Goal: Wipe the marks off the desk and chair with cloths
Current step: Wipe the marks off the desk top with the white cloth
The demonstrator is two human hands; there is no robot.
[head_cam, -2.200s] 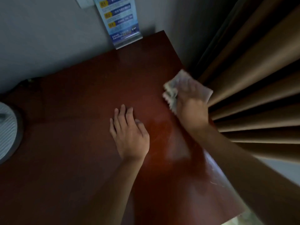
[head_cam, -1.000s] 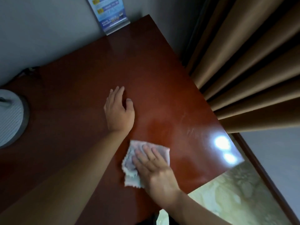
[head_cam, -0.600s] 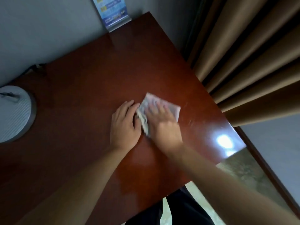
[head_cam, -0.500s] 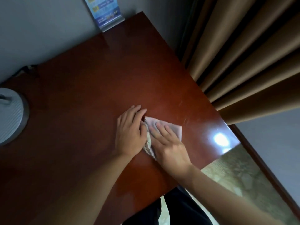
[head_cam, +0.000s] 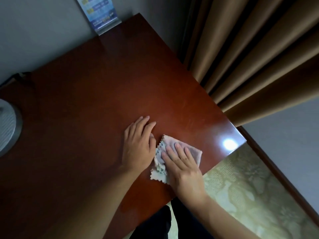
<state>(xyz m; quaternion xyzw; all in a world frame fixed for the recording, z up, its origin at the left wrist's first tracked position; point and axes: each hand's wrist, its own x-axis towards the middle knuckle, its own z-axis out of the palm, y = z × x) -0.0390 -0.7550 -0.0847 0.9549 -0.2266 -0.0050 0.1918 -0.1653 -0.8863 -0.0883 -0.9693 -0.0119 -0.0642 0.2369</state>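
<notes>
Lying crumpled near the front right part of the desk (head_cam: 96,104), the cloth (head_cam: 159,165) is pale, with pinked zigzag edges, and one corner sticks out toward the desk's near edge. The right hand (head_cam: 183,163) presses flat on it, fingers straight and held together, pointing away from the person; nothing is curled round the fabric. The left hand (head_cam: 139,145) rests palm down on the bare wood just beside the cloth, its fingers straight too, its thumb side touching or almost touching the cloth's ragged edge. Both forearms reach in from the bottom. The desk is glossy reddish-brown, and a bright glare spot (head_cam: 228,144) sits near its right front corner. At the far edge a blue leaflet (head_cam: 100,12) in a clear stand leans by the grey wall (head_cam: 34,31). A round grey base (head_cam: 8,125) sits at the left border, partly cut off. Brown curtain (head_cam: 259,54) folds hang to the right of the desk, and patterned greenish floor (head_cam: 250,195) shows below its corner.
</notes>
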